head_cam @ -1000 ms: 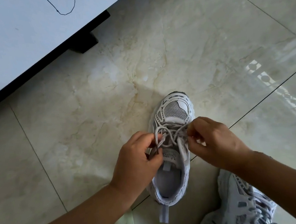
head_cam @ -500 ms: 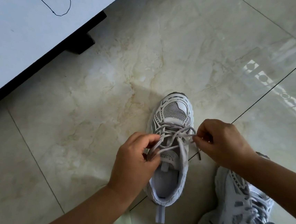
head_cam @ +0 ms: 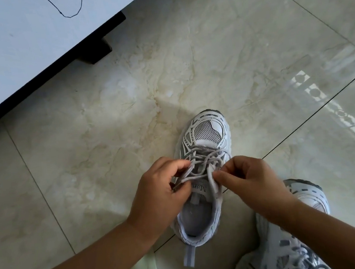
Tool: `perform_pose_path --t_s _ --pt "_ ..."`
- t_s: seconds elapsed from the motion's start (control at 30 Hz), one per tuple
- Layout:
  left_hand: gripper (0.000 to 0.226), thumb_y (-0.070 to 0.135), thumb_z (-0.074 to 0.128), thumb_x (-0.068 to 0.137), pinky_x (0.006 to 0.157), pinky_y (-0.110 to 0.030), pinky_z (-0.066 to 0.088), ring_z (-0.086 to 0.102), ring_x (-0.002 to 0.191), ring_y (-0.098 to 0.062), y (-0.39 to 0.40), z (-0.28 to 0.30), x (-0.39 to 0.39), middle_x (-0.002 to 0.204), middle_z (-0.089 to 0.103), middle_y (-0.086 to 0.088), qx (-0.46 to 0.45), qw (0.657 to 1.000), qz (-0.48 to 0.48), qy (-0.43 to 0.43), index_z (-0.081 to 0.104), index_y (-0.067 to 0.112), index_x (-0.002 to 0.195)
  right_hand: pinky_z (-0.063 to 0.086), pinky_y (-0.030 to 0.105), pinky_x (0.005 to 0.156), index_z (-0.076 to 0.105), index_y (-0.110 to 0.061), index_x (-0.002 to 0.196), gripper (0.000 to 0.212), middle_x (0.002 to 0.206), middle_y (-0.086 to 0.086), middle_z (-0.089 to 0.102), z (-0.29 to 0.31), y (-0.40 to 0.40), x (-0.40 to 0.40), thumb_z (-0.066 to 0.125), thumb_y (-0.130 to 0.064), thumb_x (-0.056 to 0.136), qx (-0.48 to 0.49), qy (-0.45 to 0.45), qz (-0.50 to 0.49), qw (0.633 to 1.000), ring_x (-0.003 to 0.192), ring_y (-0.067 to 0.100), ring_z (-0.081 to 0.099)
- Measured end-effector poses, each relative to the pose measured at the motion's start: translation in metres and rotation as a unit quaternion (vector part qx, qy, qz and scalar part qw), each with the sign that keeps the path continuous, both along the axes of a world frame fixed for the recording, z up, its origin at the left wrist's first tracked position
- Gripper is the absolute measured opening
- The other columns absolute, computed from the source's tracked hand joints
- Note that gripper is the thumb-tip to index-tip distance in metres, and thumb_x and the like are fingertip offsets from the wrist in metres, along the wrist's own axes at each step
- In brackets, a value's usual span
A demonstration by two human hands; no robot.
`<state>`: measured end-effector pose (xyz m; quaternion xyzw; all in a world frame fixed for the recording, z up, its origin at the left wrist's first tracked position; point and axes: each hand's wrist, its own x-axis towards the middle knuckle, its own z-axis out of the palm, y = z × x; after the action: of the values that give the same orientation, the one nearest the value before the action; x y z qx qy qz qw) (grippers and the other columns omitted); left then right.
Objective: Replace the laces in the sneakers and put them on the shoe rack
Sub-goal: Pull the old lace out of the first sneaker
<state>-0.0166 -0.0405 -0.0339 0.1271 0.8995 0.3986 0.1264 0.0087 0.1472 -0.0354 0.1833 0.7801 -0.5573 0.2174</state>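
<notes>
My left hand and right hand each pinch the lace over the sneaker on the floor. Uneven pulling could loosen the crossings, I think.

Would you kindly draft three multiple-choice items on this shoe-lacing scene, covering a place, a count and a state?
1. Where does the second sneaker lie?
A. on the white furniture
B. on the floor under the right forearm
C. inside the first sneaker

2. How many sneakers are in view?
A. one
B. two
C. three

3. What are the hands doing?
A. both pinch the grey lace
B. both lie flat on the tiles
C. one lifts the shoe

Answers:
1 B, it shows at the lower right, partly hidden by that arm.
2 B, the sneaker being laced plus the other.
3 A, the left hand and right hand curl round the lace.
</notes>
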Motion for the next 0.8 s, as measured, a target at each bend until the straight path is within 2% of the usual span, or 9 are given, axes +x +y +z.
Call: perform_pose_path --t_s 0.03,0.1,0.17,0.27,0.37,0.5,0.63,0.73,0.8 --pt "0.031 0.017 0.059 0.073 0.070 -0.009 0.046 0.059 0.082 -0.002 0.000 0.000 0.000 0.092 0.063 0.005 0.001 1.000 0.001 -0.001 0.070 0.014 0.101 0.034 0.014 0.044 0.061 -0.012 0.065 0.021 0.050 -0.008 0.050 -0.001 0.002 -0.001 0.069 -0.025 0.079 0.052 0.062 0.042 0.996 0.045 0.004 0.043" --pt "0.031 0.020 0.058 0.073 0.067 -0.009 0.047 0.059 0.082 -0.002 -0.001 0.000 -0.001 0.092 0.063 0.005 0.002 1.000 0.004 -0.001 0.070 0.014 0.101 0.033 0.016 0.044 0.056 -0.015 0.064 0.019 0.055 -0.010 0.046 -0.005 0.009 -0.003 0.065 -0.022 0.080 0.157 0.180 0.143 0.960 0.048 0.009 0.043" --pt "0.034 0.027 0.053 0.074 0.065 -0.009 0.047 0.060 0.082 -0.002 -0.001 0.000 0.000 0.092 0.064 0.006 0.008 1.000 0.009 -0.001 0.070 0.014 0.101 0.032 0.019 0.045 0.053 -0.015 0.065 0.016 0.058 -0.009 0.044 -0.015 0.023 -0.002 0.063 -0.019 0.076 0.222 0.225 0.198 0.928 0.049 0.009 0.041" --pt "0.032 0.026 0.053 0.077 0.064 -0.007 0.046 0.060 0.082 -0.001 0.001 0.001 0.001 0.092 0.064 0.006 0.008 1.000 0.008 -0.002 0.070 0.014 0.101 0.032 0.021 0.044 0.051 -0.015 0.065 0.023 0.057 -0.006 0.044 -0.024 0.042 0.003 0.070 -0.010 0.074 0.278 0.210 0.210 0.914 0.047 0.012 0.040" --pt "0.028 0.016 0.059 0.076 0.065 -0.007 0.046 0.060 0.083 -0.001 0.001 0.001 0.000 0.093 0.064 0.005 0.003 1.000 0.007 0.001 0.070 0.013 0.102 0.036 0.023 0.048 0.055 -0.015 0.073 0.010 0.065 -0.009 0.045 -0.023 0.040 0.006 0.061 -0.022 0.078 0.281 0.253 0.212 0.901 0.054 0.011 0.042" --pt "0.029 0.015 0.060 0.076 0.066 -0.011 0.050 0.060 0.083 -0.002 0.000 0.002 0.000 0.093 0.064 0.005 -0.004 1.000 0.000 0.003 0.070 0.012 0.103 0.045 0.026 0.063 0.065 -0.011 0.097 0.025 0.084 0.000 0.058 -0.013 0.024 0.002 0.056 -0.030 0.083 0.226 0.326 0.204 0.895 0.074 0.015 0.054" --pt "0.028 0.014 0.061 0.076 0.066 -0.013 0.051 0.060 0.083 -0.001 0.001 0.001 0.000 0.093 0.064 0.005 0.000 1.000 -0.007 0.004 0.070 0.012 0.102 0.044 0.030 0.060 0.068 -0.009 0.084 0.019 0.078 0.003 0.058 -0.012 0.018 -0.001 0.053 -0.021 0.089 0.231 0.368 0.225 0.872 0.067 0.020 0.052" --pt "0.029 0.014 0.060 0.076 0.065 -0.014 0.052 0.060 0.083 -0.002 0.000 0.000 -0.001 0.094 0.064 0.005 0.002 1.000 0.002 0.007 0.070 0.013 0.104 0.043 0.030 0.057 0.062 -0.009 0.074 0.016 0.071 0.004 0.055 -0.018 0.022 -0.001 0.051 -0.017 0.083 0.307 0.333 0.247 0.856 0.061 0.019 0.049" --pt "0.032 0.013 0.059 0.076 0.066 -0.014 0.051 0.061 0.085 -0.001 -0.003 -0.001 -0.001 0.095 0.063 0.006 0.005 1.000 0.018 0.012 0.069 0.016 0.106 0.045 0.031 0.055 0.058 -0.011 0.069 0.007 0.066 0.003 0.052 -0.028 0.037 0.004 0.062 -0.013 0.074 0.371 0.280 0.281 0.839 0.057 0.019 0.048"
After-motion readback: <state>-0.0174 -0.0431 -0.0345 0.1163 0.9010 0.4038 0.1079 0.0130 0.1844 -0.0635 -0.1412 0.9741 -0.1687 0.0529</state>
